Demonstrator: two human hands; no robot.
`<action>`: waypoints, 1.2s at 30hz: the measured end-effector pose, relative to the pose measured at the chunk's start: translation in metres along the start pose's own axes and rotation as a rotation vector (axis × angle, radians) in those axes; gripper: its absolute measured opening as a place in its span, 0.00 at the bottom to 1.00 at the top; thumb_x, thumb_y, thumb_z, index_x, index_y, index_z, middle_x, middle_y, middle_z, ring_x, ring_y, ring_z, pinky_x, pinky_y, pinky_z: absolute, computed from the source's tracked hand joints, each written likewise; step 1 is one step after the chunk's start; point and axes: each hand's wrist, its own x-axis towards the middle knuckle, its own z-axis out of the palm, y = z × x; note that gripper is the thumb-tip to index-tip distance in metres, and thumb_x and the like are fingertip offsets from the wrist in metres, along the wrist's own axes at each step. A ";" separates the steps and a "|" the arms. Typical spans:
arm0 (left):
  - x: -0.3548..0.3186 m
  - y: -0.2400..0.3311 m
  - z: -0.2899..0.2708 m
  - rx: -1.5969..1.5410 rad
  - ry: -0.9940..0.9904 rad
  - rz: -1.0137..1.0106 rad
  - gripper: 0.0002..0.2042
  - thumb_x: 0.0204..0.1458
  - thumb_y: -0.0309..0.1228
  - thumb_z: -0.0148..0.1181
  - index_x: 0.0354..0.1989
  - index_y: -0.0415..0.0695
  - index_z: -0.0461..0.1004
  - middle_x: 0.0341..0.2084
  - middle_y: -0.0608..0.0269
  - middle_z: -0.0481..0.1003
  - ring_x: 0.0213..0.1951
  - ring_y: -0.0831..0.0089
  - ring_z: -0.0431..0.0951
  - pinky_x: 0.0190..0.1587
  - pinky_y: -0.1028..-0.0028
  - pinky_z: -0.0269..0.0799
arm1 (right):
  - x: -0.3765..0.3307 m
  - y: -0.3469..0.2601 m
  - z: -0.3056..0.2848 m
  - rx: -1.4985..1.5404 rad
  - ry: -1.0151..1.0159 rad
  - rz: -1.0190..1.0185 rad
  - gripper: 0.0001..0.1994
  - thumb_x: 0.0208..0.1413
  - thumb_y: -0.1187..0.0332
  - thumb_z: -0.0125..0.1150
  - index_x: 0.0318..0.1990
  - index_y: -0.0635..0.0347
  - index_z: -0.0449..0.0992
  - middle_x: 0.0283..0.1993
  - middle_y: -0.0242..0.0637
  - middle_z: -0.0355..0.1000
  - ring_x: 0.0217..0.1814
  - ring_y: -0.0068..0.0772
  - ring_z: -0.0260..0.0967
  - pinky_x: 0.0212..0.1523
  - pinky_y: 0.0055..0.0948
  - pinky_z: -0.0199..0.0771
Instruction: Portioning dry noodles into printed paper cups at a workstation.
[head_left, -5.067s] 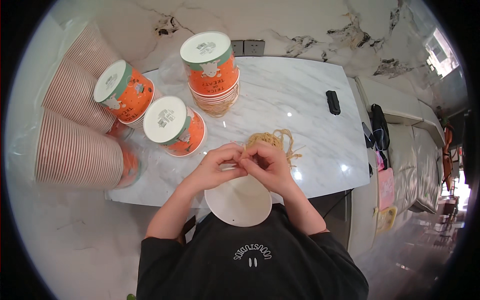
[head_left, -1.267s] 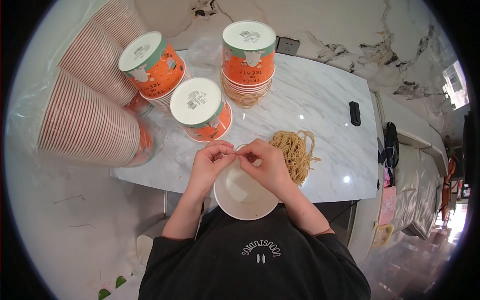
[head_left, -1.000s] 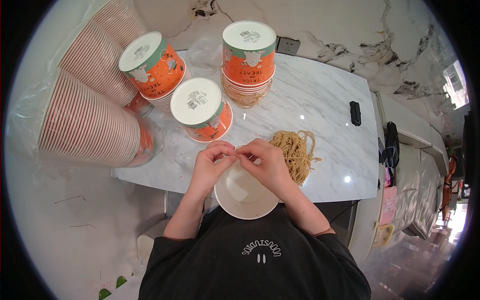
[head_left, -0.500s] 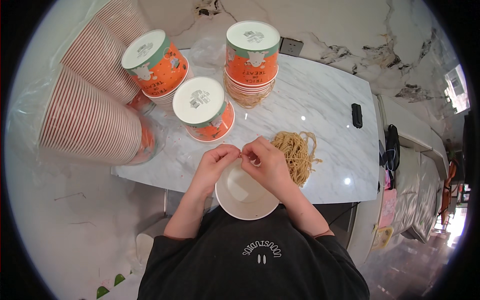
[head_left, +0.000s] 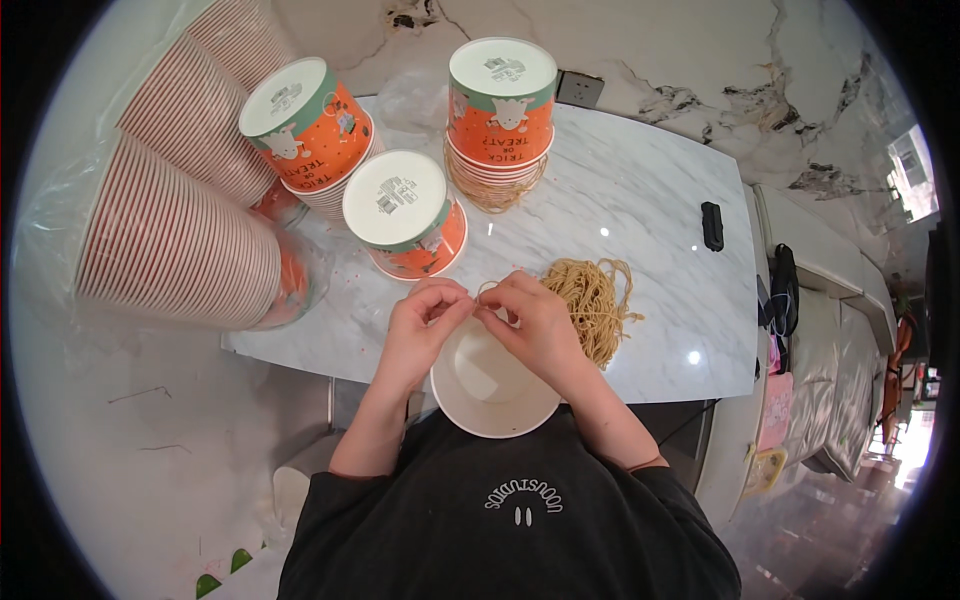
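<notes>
Both hands meet over the far rim of a white-lined paper bucket point(head_left: 490, 408), which stands mouth up between my forearms at the table's near edge. My left hand point(head_left: 428, 328) pinches a thin tan string point(head_left: 486, 286) between thumb and fingertips. Close beside it, my right hand point(head_left: 532, 322) is pinching the same string, and a small loop of it shows above the fingertips. How the string runs between the fingers is hidden. A loose bundle of tan string point(head_left: 588, 300) lies on the table just right of my right hand.
Upside-down orange-and-green paper buckets stand ahead: a single-looking one point(head_left: 400, 210), a stack point(head_left: 310, 125) at left, another point(head_left: 502, 100) with string around its base. Plastic-wrapped bucket stacks point(head_left: 180, 235) fill the left. A small black object point(head_left: 711, 227) lies right on the marble table point(head_left: 650, 200).
A small string loop now stands up above my fingertips where they meet. My hands have shifted only slightly, and the bucket stays in place.
</notes>
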 end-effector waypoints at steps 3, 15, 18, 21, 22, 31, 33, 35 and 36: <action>-0.002 0.005 -0.003 0.128 0.009 0.080 0.05 0.59 0.23 0.64 0.40 0.35 0.80 0.45 0.63 0.75 0.44 0.78 0.77 0.48 0.77 0.73 | 0.000 0.002 0.003 0.017 -0.001 -0.012 0.05 0.54 0.71 0.69 0.37 0.59 0.82 0.35 0.39 0.74 0.30 0.44 0.75 0.32 0.38 0.75; 0.004 0.006 -0.009 0.297 0.063 0.227 0.06 0.60 0.21 0.61 0.44 0.37 0.81 0.45 0.60 0.77 0.44 0.75 0.78 0.49 0.75 0.74 | 0.000 -0.005 0.004 0.079 0.011 0.014 0.05 0.54 0.72 0.68 0.39 0.59 0.82 0.34 0.38 0.74 0.28 0.39 0.75 0.31 0.35 0.75; 0.003 0.003 -0.009 0.181 0.085 0.151 0.08 0.59 0.21 0.62 0.46 0.38 0.81 0.44 0.60 0.78 0.43 0.75 0.80 0.48 0.74 0.75 | 0.001 -0.006 0.003 0.099 0.010 0.029 0.05 0.55 0.72 0.68 0.39 0.59 0.82 0.34 0.38 0.74 0.28 0.38 0.75 0.31 0.34 0.75; -0.001 0.006 -0.003 0.150 0.047 0.120 0.10 0.57 0.21 0.65 0.47 0.39 0.81 0.44 0.60 0.79 0.43 0.75 0.80 0.47 0.74 0.75 | 0.000 -0.004 0.002 0.084 -0.002 0.021 0.06 0.55 0.75 0.69 0.40 0.62 0.82 0.35 0.36 0.75 0.29 0.30 0.72 0.30 0.27 0.74; -0.002 0.008 -0.001 0.189 0.017 0.147 0.10 0.56 0.22 0.66 0.46 0.39 0.82 0.44 0.60 0.79 0.42 0.75 0.81 0.46 0.74 0.75 | 0.000 -0.004 0.002 0.085 -0.002 0.021 0.06 0.55 0.75 0.69 0.40 0.62 0.82 0.35 0.36 0.75 0.29 0.30 0.72 0.30 0.27 0.74; -0.007 0.032 0.012 0.585 0.077 0.265 0.08 0.51 0.21 0.69 0.40 0.37 0.83 0.30 0.56 0.82 0.30 0.70 0.83 0.36 0.75 0.77 | -0.002 0.002 0.004 -0.105 0.000 -0.066 0.04 0.52 0.72 0.67 0.35 0.59 0.81 0.33 0.37 0.72 0.35 0.43 0.76 0.33 0.39 0.77; -0.006 0.032 0.012 0.545 0.079 0.265 0.07 0.51 0.21 0.69 0.39 0.37 0.83 0.30 0.56 0.82 0.31 0.71 0.83 0.37 0.75 0.78 | -0.003 -0.001 0.002 -0.129 -0.003 -0.061 0.04 0.51 0.72 0.68 0.35 0.58 0.80 0.34 0.36 0.71 0.35 0.42 0.76 0.34 0.39 0.78; -0.005 0.031 0.010 0.504 0.078 0.265 0.06 0.52 0.21 0.68 0.39 0.36 0.83 0.31 0.57 0.83 0.31 0.72 0.83 0.37 0.75 0.78 | -0.002 -0.005 -0.001 -0.130 0.014 -0.078 0.05 0.50 0.73 0.69 0.36 0.59 0.80 0.36 0.37 0.72 0.35 0.41 0.76 0.35 0.37 0.77; -0.004 0.028 0.008 0.408 0.074 0.187 0.06 0.53 0.20 0.68 0.38 0.35 0.82 0.32 0.59 0.83 0.33 0.75 0.83 0.39 0.76 0.78 | -0.001 -0.006 -0.001 -0.131 0.029 -0.096 0.07 0.49 0.74 0.70 0.37 0.60 0.81 0.37 0.37 0.72 0.35 0.40 0.75 0.35 0.35 0.77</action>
